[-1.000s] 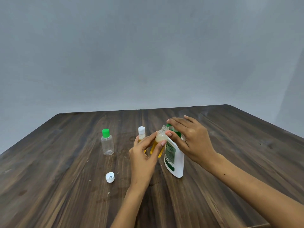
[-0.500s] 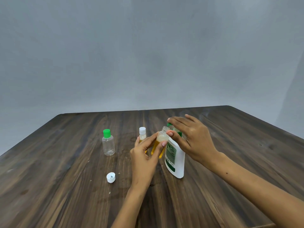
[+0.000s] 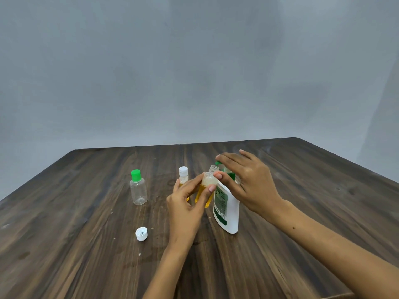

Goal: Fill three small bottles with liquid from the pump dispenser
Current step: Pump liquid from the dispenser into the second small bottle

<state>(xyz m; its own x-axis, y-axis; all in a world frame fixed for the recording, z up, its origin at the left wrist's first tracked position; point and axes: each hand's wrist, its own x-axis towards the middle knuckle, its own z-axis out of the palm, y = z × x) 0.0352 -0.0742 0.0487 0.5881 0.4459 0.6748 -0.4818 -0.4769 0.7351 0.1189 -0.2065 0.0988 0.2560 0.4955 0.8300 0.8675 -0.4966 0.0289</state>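
Yellow liquid nearly fills the uncapped bottle (image 3: 206,190) pinched in the left hand (image 3: 185,203) under the spout; the right hand (image 3: 248,180) presses the pump dispenser (image 3: 226,208). White-capped bottle (image 3: 183,176) looks filled; green-capped bottle (image 3: 138,189), far left, remains empty.

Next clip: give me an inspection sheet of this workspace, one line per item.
Surface: dark wooden table.
Job's things: white pump dispenser; open bottle with yellow liquid; white-capped bottle; empty green-capped bottle.
Clutter: loose white cap.
Hands: left hand holds the open bottle; right hand rests on the pump.
Cables: nothing seen.
Surroundings: plain grey wall.
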